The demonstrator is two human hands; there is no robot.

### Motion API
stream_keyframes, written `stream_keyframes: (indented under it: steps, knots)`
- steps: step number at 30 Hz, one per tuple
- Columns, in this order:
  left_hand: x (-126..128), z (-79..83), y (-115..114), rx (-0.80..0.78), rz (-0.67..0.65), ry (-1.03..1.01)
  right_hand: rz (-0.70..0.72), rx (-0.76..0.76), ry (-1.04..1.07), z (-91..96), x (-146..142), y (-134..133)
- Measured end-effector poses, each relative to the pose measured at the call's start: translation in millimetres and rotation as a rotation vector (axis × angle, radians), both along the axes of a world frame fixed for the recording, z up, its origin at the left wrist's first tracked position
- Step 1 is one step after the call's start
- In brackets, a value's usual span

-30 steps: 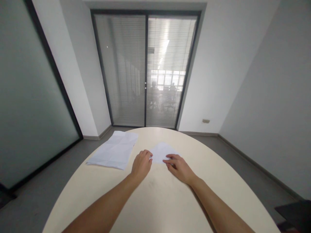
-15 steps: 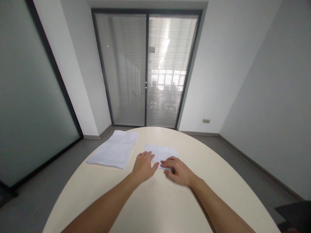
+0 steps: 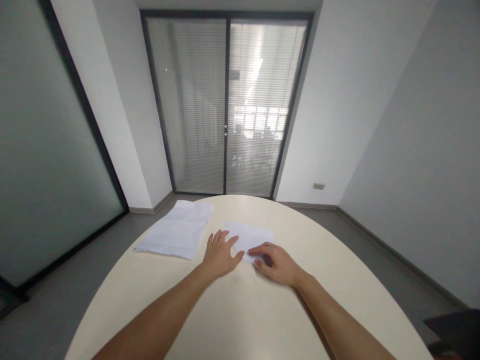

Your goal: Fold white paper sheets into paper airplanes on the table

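Observation:
A small folded white paper (image 3: 252, 235) lies flat on the cream round table (image 3: 247, 310), just beyond both hands. My left hand (image 3: 219, 254) rests palm down with fingers spread, its fingertips on the paper's left edge. My right hand (image 3: 275, 261) presses the paper's near right corner, index finger stretched out along the edge and the other fingers curled under. A larger creased white sheet (image 3: 176, 230) lies flat to the left of my left hand, untouched.
The table's far edge curves just behind the papers. Beyond it are grey floor, a glass sliding door with blinds (image 3: 225, 105), a frosted glass wall at left and a dark object (image 3: 455, 327) at bottom right.
The small paper went from a pointed shape to a flat rectangle. My left hand opened and spread onto its left edge; my right hand slid toward the near edge.

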State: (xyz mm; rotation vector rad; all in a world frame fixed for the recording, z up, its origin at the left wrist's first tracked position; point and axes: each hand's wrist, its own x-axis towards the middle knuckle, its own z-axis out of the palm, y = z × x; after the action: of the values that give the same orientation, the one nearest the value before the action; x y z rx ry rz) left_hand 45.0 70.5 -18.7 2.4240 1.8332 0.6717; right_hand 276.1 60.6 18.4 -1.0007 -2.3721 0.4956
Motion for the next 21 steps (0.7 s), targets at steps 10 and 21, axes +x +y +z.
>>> stream_keyframes:
  steps: [10, 21]
  knots:
    - [-0.5, 3.1, 4.9, 0.044, -0.063, -0.054, 0.064, 0.056, 0.041, -8.0, 0.6, 2.9]
    - [0.2, 10.9, 0.2, 0.010, -0.247, -0.088, -0.015, 0.036, 0.019, -13.4, -1.1, 7.5]
